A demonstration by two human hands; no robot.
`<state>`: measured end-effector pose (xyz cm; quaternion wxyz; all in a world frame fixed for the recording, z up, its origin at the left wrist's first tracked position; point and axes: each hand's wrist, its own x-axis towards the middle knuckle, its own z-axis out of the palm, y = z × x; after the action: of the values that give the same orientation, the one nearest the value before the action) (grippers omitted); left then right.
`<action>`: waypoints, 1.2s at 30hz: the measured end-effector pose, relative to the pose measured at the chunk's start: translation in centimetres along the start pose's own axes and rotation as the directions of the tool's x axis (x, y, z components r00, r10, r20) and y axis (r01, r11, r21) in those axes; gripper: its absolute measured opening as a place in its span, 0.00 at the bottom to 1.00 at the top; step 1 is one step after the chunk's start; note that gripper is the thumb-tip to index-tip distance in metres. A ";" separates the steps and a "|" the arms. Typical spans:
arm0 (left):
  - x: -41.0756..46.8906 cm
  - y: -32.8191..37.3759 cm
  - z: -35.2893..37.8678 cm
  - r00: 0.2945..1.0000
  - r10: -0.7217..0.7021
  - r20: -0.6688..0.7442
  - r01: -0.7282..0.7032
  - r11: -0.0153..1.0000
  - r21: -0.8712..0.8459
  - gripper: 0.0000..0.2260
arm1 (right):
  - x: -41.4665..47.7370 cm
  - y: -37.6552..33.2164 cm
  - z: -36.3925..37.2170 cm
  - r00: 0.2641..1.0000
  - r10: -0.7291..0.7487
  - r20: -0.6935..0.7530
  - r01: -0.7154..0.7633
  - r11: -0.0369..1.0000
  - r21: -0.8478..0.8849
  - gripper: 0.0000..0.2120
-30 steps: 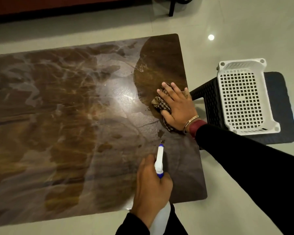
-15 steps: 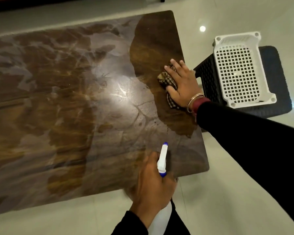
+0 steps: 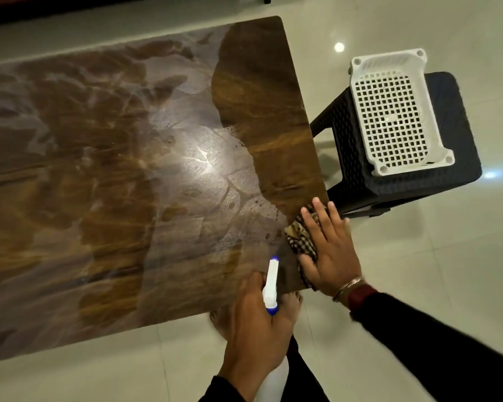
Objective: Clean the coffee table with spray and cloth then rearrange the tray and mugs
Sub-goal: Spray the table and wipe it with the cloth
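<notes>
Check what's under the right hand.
A checked cloth, pressed flat on the coffee table near its corner by the right hand. Only the cloth's thumb-side edge shows; the rest, and the tabletop beneath, is covered by the palm.

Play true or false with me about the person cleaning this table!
1. The right hand presses a checked cloth flat on the coffee table. True.
2. The left hand holds a spray bottle. True.
3. The white tray sits on the coffee table. False: it sits on the black stool beside the table.
4. The spray bottle is red. False: it is white with blue trim.
</notes>
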<state>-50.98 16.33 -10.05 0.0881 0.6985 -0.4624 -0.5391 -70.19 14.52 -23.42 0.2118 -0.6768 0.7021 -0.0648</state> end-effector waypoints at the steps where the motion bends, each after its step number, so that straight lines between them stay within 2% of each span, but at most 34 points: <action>1: -0.3 -0.1 0.0 0.999 -0.033 0.004 0.033 0.999 -0.004 0.13 | -1.0 -1.3 0.7 0.995 0.093 -0.041 -0.093 0.996 0.004 0.44; 3: -0.7 -0.7 0.0 1.000 -0.023 -0.009 0.023 1.000 0.005 0.14 | -2.6 -4.4 2.3 0.988 0.133 -0.074 -0.135 0.991 -0.024 0.45; 5: -1.1 -1.2 -0.2 1.000 -0.008 -0.025 0.009 0.999 0.042 0.13 | -2.8 -7.2 4.1 0.998 0.029 -0.051 -0.033 0.995 -0.089 0.41; 7: -1.3 -1.4 -0.3 0.998 -0.060 -0.025 0.061 0.998 0.024 0.17 | -2.0 -9.5 6.2 0.996 -0.085 -0.035 0.077 0.982 -0.171 0.37; 9: -1.4 -1.6 -0.4 0.988 -0.150 -0.029 0.150 0.989 0.007 0.23 | -1.8 -10.7 7.3 0.992 -0.122 0.001 0.120 0.972 -0.202 0.40; 11: -1.4 -1.7 -0.8 0.990 -0.125 -0.069 0.124 0.992 -0.009 0.23 | -2.4 -10.1 6.8 0.994 -0.112 0.010 0.112 0.976 -0.184 0.41; 13: -1.5 -1.4 -1.4 0.992 -0.087 -0.094 0.087 0.996 -0.003 0.14 | -3.1 -8.2 5.2 0.999 0.010 -0.032 -0.013 0.994 -0.110 0.41; 15: -1.1 -1.2 -1.8 0.990 -0.096 -0.106 0.094 0.995 -0.019 0.10 | -2.7 -6.5 3.8 0.976 0.205 -0.072 -0.208 0.977 -0.043 0.44; 17: -0.6 -1.1 -2.3 0.984 -0.129 -0.125 0.124 0.991 -0.044 0.15 | -1.0 -6.3 3.1 0.922 0.368 -0.120 -0.371 0.928 -0.008 0.43; 19: 0.1 -1.2 -3.2 0.992 -0.098 -0.082 0.097 0.995 -0.025 0.16 | 1.4 -8.4 3.6 0.884 0.445 -0.145 -0.449 0.893 0.000 0.41; 20: 0.4 -1.2 -3.8 0.996 -0.061 -0.070 0.059 0.998 -0.019 0.14 | 2.4 -10.2 4.4 0.901 0.413 -0.132 -0.420 0.907 -0.026 0.39; 22: 1.0 -0.8 -4.9 0.996 -0.020 -0.089 0.019 1.000 -0.018 0.10 | 3.0 -13.8 7.0 0.965 0.224 -0.136 -0.243 0.960 -0.141 0.35; 24: 1.6 -0.2 -5.5 0.992 -0.004 -0.123 0.005 1.000 0.008 0.14 | 2.5 -16.8 9.2 0.994 0.079 -0.077 -0.091 0.982 -0.167 0.32; 26: 2.2 0.3 -6.1 0.993 0.008 -0.119 -0.005 1.000 0.029 0.19 | 2.3 -17.4 9.4 0.997 0.019 -0.073 -0.027 0.993 -0.114 0.24; 28: 2.7 0.3 -7.0 0.996 0.037 -0.081 -0.035 0.999 0.029 0.20 | 2.4 -15.9 7.6 1.000 -0.006 -0.018 0.003 0.993 -0.120 0.27; 29: 3.0 0.0 -7.5 0.996 0.042 -0.073 -0.039 0.999 0.036 0.19 | 2.6 -14.5 6.5 1.000 0.018 -0.006 -0.019 0.994 -0.107 0.31; 31: 3.6 -0.1 -8.3 0.996 0.029 -0.081 -0.026 0.999 0.031 0.13 | 4.2 -10.9 4.2 0.983 0.178 -0.043 -0.181 0.980 -0.084 0.40; 33: 4.1 0.0 -8.9 0.995 0.035 -0.091 -0.033 0.999 0.023 0.13 | 6.9 -8.5 2.4 0.911 0.396 -0.115 -0.401 0.916 -0.020 0.41; 34: 4.4 0.1 -9.3 0.995 0.043 -0.086 -0.041 0.999 0.028 0.12 | 8.2 -8.6 2.1 0.877 0.457 -0.150 -0.462 0.887 0.001 0.40; 36: 4.9 0.5 -10.0 0.993 0.068 -0.097 -0.065 0.997 0.033 0.11 | 9.9 -11.1 2.5 0.874 0.457 -0.165 -0.463 0.886 0.003 0.40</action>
<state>-42.92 8.62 -9.02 0.1182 0.7094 -0.4886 -0.4941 -58.92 4.50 -23.52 0.1514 -0.4866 0.8587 -0.0543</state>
